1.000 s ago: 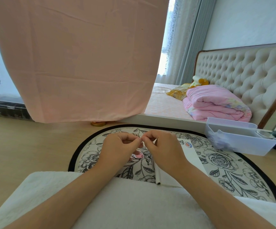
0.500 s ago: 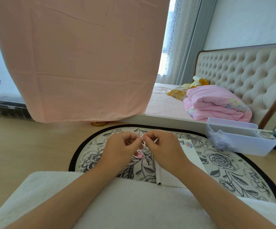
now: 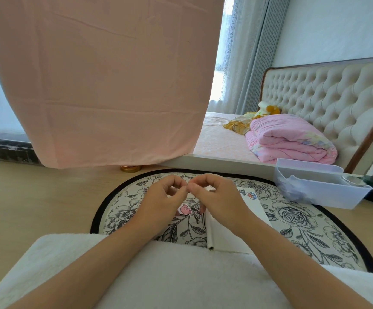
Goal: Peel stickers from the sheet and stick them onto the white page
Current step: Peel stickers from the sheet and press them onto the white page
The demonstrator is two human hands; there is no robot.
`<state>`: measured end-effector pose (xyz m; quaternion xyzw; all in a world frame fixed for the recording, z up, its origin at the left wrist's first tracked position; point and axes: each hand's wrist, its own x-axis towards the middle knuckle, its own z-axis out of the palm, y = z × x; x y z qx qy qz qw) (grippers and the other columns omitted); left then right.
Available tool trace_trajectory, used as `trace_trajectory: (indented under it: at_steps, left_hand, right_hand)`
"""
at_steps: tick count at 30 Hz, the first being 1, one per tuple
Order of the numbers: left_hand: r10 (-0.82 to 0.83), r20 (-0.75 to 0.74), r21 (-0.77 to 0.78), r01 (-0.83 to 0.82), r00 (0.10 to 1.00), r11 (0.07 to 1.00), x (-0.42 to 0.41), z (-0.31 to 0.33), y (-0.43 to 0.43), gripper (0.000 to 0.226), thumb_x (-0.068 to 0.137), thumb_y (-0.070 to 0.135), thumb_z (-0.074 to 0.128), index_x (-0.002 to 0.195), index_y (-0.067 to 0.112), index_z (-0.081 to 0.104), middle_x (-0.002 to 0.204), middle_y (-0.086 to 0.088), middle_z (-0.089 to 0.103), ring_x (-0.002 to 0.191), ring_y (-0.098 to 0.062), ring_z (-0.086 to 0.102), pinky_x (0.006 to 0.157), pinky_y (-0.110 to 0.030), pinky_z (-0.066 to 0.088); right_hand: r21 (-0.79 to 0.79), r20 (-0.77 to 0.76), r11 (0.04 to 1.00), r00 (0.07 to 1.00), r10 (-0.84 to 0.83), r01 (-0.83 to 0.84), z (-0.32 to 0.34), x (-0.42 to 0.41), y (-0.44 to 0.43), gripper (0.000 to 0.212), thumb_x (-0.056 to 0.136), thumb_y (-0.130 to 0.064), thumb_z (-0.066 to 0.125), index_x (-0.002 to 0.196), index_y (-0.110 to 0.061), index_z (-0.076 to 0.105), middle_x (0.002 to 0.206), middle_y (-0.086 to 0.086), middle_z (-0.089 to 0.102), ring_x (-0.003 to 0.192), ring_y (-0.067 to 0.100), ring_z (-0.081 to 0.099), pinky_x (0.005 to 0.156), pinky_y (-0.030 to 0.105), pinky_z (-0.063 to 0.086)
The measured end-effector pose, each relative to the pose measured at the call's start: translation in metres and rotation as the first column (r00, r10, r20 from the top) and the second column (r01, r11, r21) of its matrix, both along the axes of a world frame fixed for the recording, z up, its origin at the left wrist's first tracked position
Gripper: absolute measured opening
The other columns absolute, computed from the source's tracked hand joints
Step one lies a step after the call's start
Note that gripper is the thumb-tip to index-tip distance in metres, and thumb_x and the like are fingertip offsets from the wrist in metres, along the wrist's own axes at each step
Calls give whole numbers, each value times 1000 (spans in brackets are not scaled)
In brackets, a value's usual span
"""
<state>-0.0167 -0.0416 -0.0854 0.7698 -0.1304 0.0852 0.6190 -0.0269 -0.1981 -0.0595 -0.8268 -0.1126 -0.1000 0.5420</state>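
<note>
Left hand (image 3: 161, 197), right hand (image 3: 216, 197): grips pinched tip-to-tip, likely on a small sticker, too tiny to confirm. White paper page (image 3: 254, 210) carries a round blue-red sticker (image 3: 251, 195); pink cartoon sticker (image 3: 185, 209) lies loose nearby. Looks early, most left.

Carries a black-rimmed floral mat (image 3: 292, 219) mid-worktop (image 3: 36, 208), a white towel (image 3: 181, 275) over the near edge, a pale plastic bin (image 3: 328, 197) toward the right edge, a gold lid (image 3: 131, 168) and a clear box (image 3: 4, 148) along the far edge.
</note>
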Motion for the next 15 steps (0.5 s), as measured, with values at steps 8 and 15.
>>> trace_trajectory:
  at_steps: [8,15]
  left_hand:
    - [-58,12,-58,59,998,997,-2,10,-19,12,95,15,64,88,19,73,87,-5,72,83,-22,68,60,-29,59]
    - [-73,-13,-15,73,997,997,3,25,-71,9,91,30,71,90,24,77,84,-1,75,84,-15,70,60,-27,59]
  right_hand:
    - [94,-1,994,998,-63,63,10,-6,-26,10,92,-19,72,86,-17,78,57,-18,64,43,6,50,46,10,37]
    - [34,103,984,978,-179,176,15,-5,-74,15,87,-21,76,77,-32,79,75,-11,73,55,0,57,60,20,46]
